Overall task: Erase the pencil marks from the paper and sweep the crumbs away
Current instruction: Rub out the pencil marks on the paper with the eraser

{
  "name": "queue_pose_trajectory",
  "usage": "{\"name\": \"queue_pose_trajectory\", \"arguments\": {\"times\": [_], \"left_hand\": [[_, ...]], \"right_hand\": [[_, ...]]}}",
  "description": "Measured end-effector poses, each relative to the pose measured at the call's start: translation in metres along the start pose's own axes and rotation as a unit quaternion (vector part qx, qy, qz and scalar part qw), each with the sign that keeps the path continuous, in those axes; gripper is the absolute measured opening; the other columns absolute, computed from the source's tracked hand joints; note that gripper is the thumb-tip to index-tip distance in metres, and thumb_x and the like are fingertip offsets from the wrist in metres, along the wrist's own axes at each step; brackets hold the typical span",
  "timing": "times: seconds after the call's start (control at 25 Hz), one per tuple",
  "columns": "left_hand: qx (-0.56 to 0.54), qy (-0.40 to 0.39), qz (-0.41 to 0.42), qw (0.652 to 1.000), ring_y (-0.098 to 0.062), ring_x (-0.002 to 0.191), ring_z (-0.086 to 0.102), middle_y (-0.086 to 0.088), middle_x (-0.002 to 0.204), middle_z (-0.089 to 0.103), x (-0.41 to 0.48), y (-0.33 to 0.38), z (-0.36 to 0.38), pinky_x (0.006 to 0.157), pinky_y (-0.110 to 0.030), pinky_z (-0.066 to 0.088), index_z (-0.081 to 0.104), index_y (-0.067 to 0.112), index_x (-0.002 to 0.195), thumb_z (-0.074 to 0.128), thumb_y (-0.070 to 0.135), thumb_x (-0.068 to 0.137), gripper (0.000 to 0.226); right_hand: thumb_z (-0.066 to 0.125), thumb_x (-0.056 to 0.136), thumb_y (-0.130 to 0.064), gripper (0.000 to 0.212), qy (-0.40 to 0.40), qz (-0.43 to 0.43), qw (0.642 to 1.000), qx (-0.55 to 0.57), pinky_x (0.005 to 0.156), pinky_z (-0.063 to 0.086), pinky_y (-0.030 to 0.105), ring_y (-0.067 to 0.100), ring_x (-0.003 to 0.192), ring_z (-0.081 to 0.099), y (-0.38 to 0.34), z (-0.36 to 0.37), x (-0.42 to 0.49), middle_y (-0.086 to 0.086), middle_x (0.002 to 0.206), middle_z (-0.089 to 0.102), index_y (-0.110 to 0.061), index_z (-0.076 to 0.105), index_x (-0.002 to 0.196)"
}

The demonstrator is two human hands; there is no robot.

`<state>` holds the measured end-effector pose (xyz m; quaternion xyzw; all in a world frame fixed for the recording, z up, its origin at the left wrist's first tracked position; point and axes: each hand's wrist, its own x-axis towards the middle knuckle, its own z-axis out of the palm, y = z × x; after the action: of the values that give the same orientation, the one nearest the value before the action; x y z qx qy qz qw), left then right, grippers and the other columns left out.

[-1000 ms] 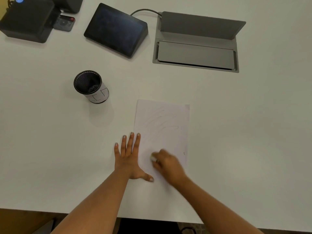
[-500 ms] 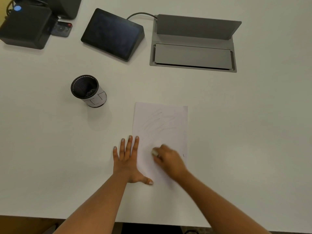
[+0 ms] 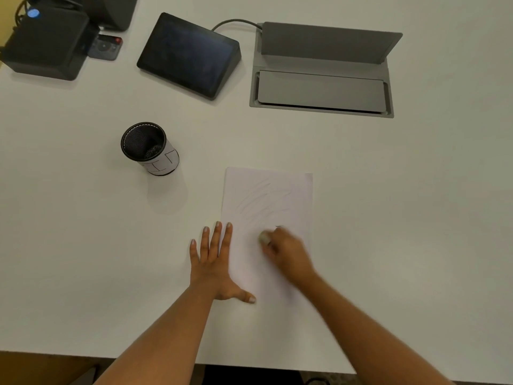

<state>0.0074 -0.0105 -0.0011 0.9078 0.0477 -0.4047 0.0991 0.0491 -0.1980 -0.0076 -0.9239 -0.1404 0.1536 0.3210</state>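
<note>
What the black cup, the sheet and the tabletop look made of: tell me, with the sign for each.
Cup: likely black metal mesh, a fine dotted grid shows on its inner wall; its outside looks wrapped in white paper with drawn lines. Sheet: thin matte paper, lying flat, with faint pencil strokes. Tabletop: smooth white, probably laminate; even and matte, no grain.

There is one sheet of paper (image 3: pixel 277 195) (its pencil strokes too faint to count), one eraser (image 3: pixel 264 238), two hands, the left hand (image 3: pixel 212 262) and the right hand (image 3: pixel 288 254), one mesh cup (image 3: pixel 150 148), one wedge-shaped screen (image 3: pixel 188 55), one cable hatch (image 3: pixel 322 70), one remote (image 3: pixel 107 47), one black box (image 3: pixel 47 43).
</note>
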Motion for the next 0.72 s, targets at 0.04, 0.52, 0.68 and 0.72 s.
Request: {"name": "queue_pose_trajectory", "arguments": {"times": [0.04, 0.52, 0.68, 0.72], "left_hand": [[0.001, 0.001, 0.001, 1.0, -0.028, 0.134, -0.05, 0.003, 0.14, -0.06, 0.0, -0.001, 0.0, 0.112, -0.057, -0.025, -0.051, 0.027, 0.136, 0.069, 0.094, 0.033, 0.172], [0.005, 0.003, 0.003, 1.0, -0.027, 0.13, -0.053, 0.002, 0.142, -0.059, 0.001, -0.001, 0.001, 0.112, -0.057, -0.025, -0.051, 0.027, 0.137, 0.069, 0.093, 0.034, 0.171], [0.005, 0.002, 0.005, 1.0, -0.027, 0.131, -0.053, 0.002, 0.142, -0.059, -0.001, -0.001, 0.001, 0.113, -0.057, -0.024, -0.05, 0.027, 0.137, 0.07, 0.093, 0.034, 0.171], [0.005, 0.002, 0.004, 1.0, -0.027, 0.132, -0.052, 0.002, 0.142, -0.059, -0.001, -0.001, 0.001, 0.114, -0.058, -0.023, -0.05, 0.027, 0.137, 0.07, 0.093, 0.035, 0.171]], "right_hand": [[0.061, 0.09, -0.019, 0.021, 0.059, 0.051, 0.997, -0.014, 0.058, 0.041, 0.034, 0.022, 0.062, 0.05, 0.017, -0.019, 0.019, 0.001, 0.068, 0.049, -0.015, 0.057, 0.07], [0.059, 0.09, -0.019, 0.015, 0.072, 0.052, 0.996, -0.033, 0.061, 0.044, 0.035, 0.023, 0.063, 0.05, 0.014, -0.021, 0.024, 0.005, 0.072, 0.05, -0.01, 0.062, 0.078], [0.062, 0.087, -0.014, 0.009, 0.19, 0.133, 0.973, -0.009, 0.06, 0.029, 0.024, 0.026, 0.067, 0.053, 0.023, -0.031, 0.039, 0.004, 0.073, 0.05, -0.01, 0.063, 0.08], [0.062, 0.088, -0.013, 0.007, 0.139, 0.094, 0.986, 0.001, 0.062, 0.033, 0.025, 0.027, 0.069, 0.055, 0.003, -0.01, 0.024, 0.007, 0.075, 0.053, -0.008, 0.064, 0.083]]}}
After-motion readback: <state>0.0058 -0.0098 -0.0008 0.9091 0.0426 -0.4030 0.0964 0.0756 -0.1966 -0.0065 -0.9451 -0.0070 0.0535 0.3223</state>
